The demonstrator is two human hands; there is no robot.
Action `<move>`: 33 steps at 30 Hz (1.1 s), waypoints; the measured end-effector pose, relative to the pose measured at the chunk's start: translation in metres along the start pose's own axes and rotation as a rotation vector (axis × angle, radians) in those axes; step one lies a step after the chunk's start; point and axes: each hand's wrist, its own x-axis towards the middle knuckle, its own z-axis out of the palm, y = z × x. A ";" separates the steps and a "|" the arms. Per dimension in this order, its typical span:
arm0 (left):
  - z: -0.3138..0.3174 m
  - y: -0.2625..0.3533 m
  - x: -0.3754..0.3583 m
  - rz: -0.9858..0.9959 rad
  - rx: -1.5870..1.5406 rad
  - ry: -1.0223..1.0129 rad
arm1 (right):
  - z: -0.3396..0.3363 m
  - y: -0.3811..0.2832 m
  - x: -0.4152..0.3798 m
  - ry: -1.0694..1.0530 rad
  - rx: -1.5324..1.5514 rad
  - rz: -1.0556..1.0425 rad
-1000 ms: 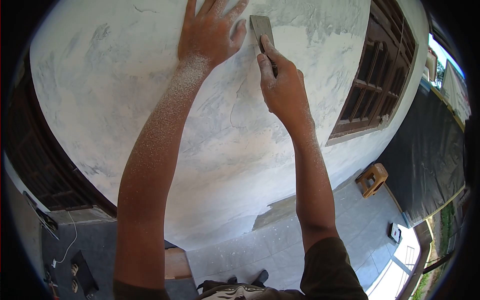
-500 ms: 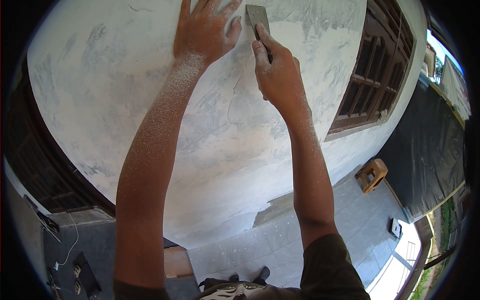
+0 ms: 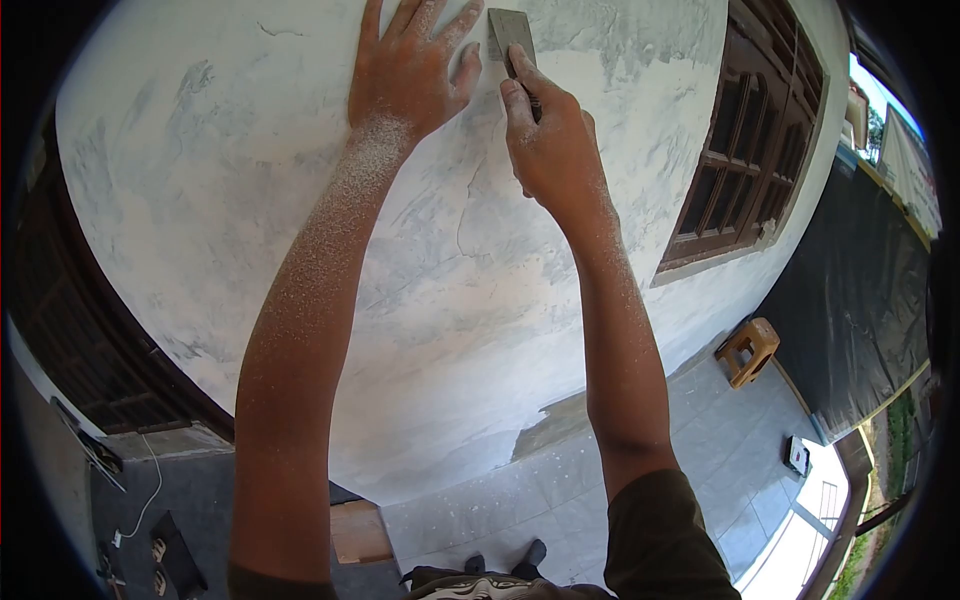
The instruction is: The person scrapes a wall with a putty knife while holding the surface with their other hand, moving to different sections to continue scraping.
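A white wall (image 3: pixel 420 340) with grey patches and a thin crack fills most of the view. My left hand (image 3: pixel 412 75) lies with spread fingers against its upper part, and pale dust coats the wrist and forearm. Just to the right, my right hand (image 3: pixel 548 130) grips a putty knife (image 3: pixel 512 35) by its handle, forefinger stretched along the blade. The flat metal blade points up and rests at the wall's surface, close beside the left thumb. Most of the handle is hidden by the fingers.
A brown-framed window (image 3: pixel 745 140) is on the right, with a dark wooden frame (image 3: pixel 80 310) on the left. On the tiled floor (image 3: pixel 480 520) stand a tan plastic stool (image 3: pixel 748 352) and a small white-and-dark box (image 3: pixel 797 456). A white cable (image 3: pixel 152 490) lies lower left. Black sheeting (image 3: pixel 850 290) hangs at right.
The putty knife and right hand have shifted very slightly to the left. My left hand stays almost in place, and the whole view has tilted a little.
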 end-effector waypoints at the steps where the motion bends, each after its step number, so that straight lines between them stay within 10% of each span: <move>1: 0.000 0.000 -0.001 0.003 0.009 -0.001 | 0.001 0.001 -0.001 -0.001 0.001 0.006; 33: 0.002 -0.004 -0.002 0.021 0.005 0.012 | 0.012 0.024 -0.008 0.140 -0.126 -0.226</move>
